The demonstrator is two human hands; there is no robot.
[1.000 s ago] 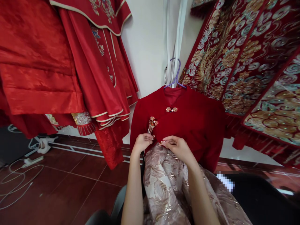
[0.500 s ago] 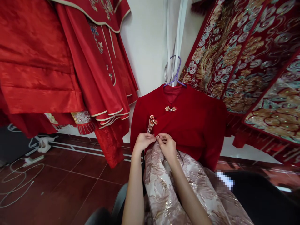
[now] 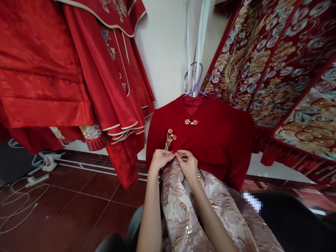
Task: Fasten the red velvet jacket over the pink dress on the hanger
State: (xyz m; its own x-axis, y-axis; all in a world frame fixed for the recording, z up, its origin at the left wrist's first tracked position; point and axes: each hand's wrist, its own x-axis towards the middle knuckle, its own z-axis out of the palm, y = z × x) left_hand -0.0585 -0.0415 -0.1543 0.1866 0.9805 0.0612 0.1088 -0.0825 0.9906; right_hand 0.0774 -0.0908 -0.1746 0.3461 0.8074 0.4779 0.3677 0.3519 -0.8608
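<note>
Since a moment ago our right hand [image 3: 187, 163] has slid left to meet our left hand [image 3: 159, 159]; both now pinch together on a small beaded clasp [image 3: 176, 153] at the red jacket [image 3: 217, 140] front, above the brocade skirt [image 3: 183, 206], below the tasselled brooch [image 3: 169, 137].

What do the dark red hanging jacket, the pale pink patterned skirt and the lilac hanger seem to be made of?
The dark red hanging jacket looks like velvet or a similar napped cloth: matte, deep colour, no sheen. The pale pink patterned skirt looks like brocade with metallic thread: woven leaf shapes glint. The lilac hanger is thin and glossy, probably coated wire or plastic. Both hands, left hand and right hand, pinch a small beaded clasp.
</note>
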